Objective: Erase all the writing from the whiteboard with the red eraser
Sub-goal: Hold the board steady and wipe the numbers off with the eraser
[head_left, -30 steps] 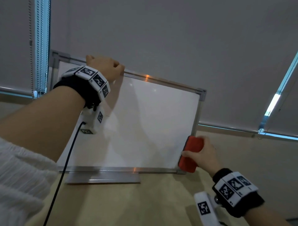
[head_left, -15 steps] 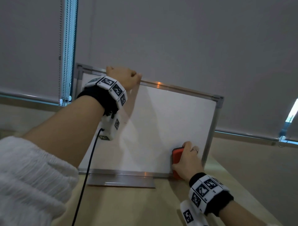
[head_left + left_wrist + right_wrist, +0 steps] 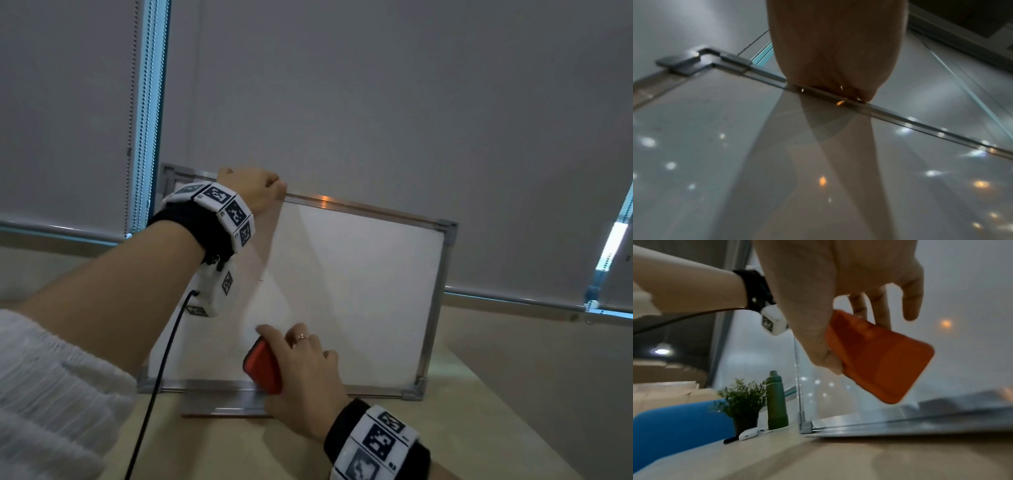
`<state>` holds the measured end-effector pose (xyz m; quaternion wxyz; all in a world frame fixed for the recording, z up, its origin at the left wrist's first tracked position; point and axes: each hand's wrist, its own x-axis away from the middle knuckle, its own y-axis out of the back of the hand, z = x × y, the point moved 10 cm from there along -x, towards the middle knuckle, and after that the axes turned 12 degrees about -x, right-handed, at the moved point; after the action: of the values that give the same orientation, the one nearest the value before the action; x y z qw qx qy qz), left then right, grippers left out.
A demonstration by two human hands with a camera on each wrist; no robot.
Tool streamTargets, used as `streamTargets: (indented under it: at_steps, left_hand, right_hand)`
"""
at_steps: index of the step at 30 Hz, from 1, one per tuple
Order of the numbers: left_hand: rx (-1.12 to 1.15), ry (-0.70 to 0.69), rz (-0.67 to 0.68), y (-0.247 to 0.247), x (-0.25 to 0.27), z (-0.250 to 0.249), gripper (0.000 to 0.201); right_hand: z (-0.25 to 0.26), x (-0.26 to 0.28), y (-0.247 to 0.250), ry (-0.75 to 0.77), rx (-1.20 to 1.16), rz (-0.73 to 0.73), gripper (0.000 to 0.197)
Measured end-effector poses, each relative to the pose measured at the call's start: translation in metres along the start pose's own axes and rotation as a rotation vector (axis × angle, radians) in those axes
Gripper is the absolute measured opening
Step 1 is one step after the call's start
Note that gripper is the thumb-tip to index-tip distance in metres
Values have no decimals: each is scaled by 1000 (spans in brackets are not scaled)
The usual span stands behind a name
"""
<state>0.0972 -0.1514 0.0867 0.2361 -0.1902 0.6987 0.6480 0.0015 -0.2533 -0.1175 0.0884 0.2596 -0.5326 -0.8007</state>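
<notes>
A small metal-framed whiteboard (image 3: 359, 284) stands upright on the table, its surface looking blank apart from a tiny faint mark near the left middle. My left hand (image 3: 251, 190) grips the top edge of the frame near the left corner, and its palm (image 3: 834, 53) meets the frame (image 3: 900, 118) in the left wrist view. My right hand (image 3: 301, 373) holds the red eraser (image 3: 262, 365) against the board's lower middle, just above the bottom rail. In the right wrist view the eraser (image 3: 877, 356) sits between thumb and fingers.
The board's metal foot (image 3: 222, 406) rests on the beige table (image 3: 462, 428). Grey roller blinds (image 3: 376, 102) hang behind. To the left of the board stand a green bottle (image 3: 775, 402), a small potted plant (image 3: 744, 404) and a blue chair (image 3: 674, 431). A black cable (image 3: 161, 377) hangs from my left wrist.
My right hand has slid the eraser leftwards along the bottom of the board, from the lower right corner to the lower middle. The left hand has kept its grip on the top edge.
</notes>
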Motion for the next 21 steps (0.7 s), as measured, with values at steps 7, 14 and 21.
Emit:
streamTargets:
  at_steps: [7,14,21]
  left_hand:
    - [-48,62,-20,6,9,19,39]
    - [-67,32,-26,14,17,17,39]
    - [-87,-19,-41,14,19,18,40]
  right_hand:
    - [-18,-9,-28,-12,91,352,60]
    - [-15,-13,-60,20,-17,486,44]
    - [-21,-22,-62,99,140,398,42]
